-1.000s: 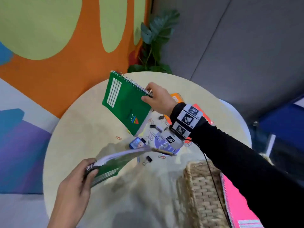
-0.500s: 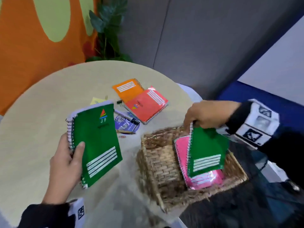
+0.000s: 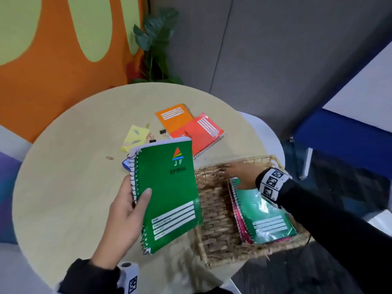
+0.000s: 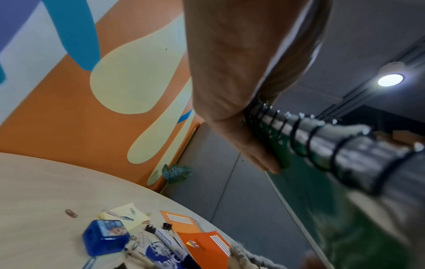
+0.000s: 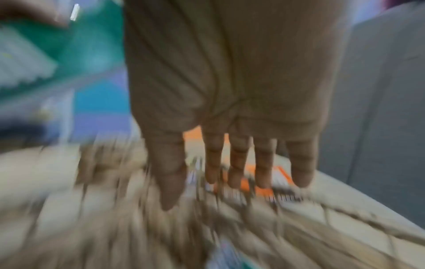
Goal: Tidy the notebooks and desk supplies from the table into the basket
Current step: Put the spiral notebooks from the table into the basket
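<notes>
Left hand (image 3: pixel 125 211) grips green notebook (image 3: pixel 169 194) upright — right hand (image 3: pixel 241 172) flat, fingers (image 5: pixel 239 163) straight.

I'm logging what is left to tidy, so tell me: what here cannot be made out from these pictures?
- Head view: the held green spiral notebook covers most of the blue plastic box and the table behind it.
- Head view: the pink notebook in the woven wicker basket shows only an edge under the wrapped green notebook.
- Right wrist view: motion blur; right hand open.
</notes>
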{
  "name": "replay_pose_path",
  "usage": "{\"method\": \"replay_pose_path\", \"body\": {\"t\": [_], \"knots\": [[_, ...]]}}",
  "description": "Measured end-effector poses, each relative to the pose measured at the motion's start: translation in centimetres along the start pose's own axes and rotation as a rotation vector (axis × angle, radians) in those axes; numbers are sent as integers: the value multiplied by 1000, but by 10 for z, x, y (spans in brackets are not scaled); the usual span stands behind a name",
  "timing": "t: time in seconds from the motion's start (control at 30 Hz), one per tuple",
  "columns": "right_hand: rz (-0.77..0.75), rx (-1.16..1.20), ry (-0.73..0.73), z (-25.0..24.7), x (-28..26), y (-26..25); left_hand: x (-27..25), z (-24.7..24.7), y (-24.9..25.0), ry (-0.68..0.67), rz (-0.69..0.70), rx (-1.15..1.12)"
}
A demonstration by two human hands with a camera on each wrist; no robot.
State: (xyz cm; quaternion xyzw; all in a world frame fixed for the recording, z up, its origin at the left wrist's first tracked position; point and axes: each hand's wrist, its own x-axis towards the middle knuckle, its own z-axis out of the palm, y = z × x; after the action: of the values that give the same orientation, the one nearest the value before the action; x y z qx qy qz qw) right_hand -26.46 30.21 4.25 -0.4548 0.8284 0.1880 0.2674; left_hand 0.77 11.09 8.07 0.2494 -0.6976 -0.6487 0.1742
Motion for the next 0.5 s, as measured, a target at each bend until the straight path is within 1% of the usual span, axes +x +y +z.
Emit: {"method": "replay_pose_path", "body": {"t": [0.03, 0.07, 0.1, 0.13, 0.17, 0.2, 0.23, 0.3, 0.37, 0.43, 0.5], "knots": [[6, 166, 95, -5, -8, 2, 1, 5, 2, -27, 4, 7], [-4, 393, 146, -10, -18, 3, 2, 11, 4, -48, 6, 11], [-44, 674, 152, -16, -30, 2, 5, 18, 6, -65, 12, 17], [-111, 954, 125, -19, -43, -1, 8, 26, 9, -81, 24, 24], [-177, 1176, 103, -22, -56, -6, 10, 34, 12, -106, 37, 25], [-206, 1302, 102, -22, -68, -11, 13, 43, 15, -135, 45, 24], [-207, 1370, 130, -19, -77, -15, 15, 52, 18, -164, 49, 20], [-193, 1487, 235, -9, -89, -18, 18, 69, 24, -232, 55, 15], [-147, 1611, 323, 4, -99, -9, 23, 80, 23, -319, 46, 58], [-89, 1628, 382, 20, -109, 13, 29, 82, 16, -382, 21, 152], [-45, 1593, 389, 40, -115, 37, 36, 75, 6, -389, 30, 284]]}}
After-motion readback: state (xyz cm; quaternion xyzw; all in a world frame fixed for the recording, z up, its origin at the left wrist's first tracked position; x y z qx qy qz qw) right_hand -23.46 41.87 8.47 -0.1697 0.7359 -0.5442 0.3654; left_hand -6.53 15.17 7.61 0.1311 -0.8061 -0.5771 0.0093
